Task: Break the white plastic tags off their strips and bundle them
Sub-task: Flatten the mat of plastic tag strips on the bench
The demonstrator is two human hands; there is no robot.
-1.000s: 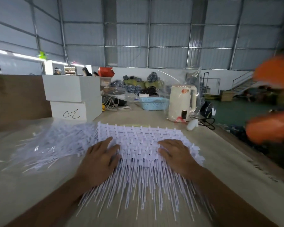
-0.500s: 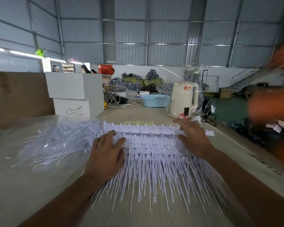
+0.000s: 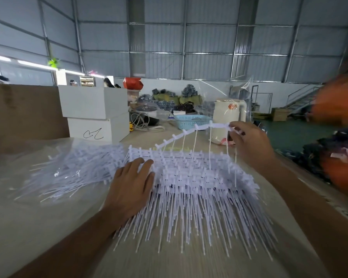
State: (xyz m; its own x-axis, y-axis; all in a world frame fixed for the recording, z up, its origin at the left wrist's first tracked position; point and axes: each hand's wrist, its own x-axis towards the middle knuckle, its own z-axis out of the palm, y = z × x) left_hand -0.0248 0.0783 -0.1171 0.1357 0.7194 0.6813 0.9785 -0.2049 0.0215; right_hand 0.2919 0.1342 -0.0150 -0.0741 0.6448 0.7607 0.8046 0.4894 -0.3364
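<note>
Since the earlier frame we had raised our right hand [image 3: 251,144] from the far edge of the stack of tag strips [image 3: 191,177] on the worktop [image 3: 38,227], and one strip [image 3: 191,130] had come up with it, pinched at its end in our fingers [image 3: 234,131], its thin tails dangling. Our left hand [image 3: 132,185] lay flat on the stack's left side, fingers straight, holding it down. We judged that one strip was now separated, ready for snapping off its tags. Loose tags [image 3: 72,169] lay heaped just left.

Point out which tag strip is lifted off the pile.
The strip pinched by the right hand, its far end raised, tags dangling; the rest lie flat under the left hand.
</note>
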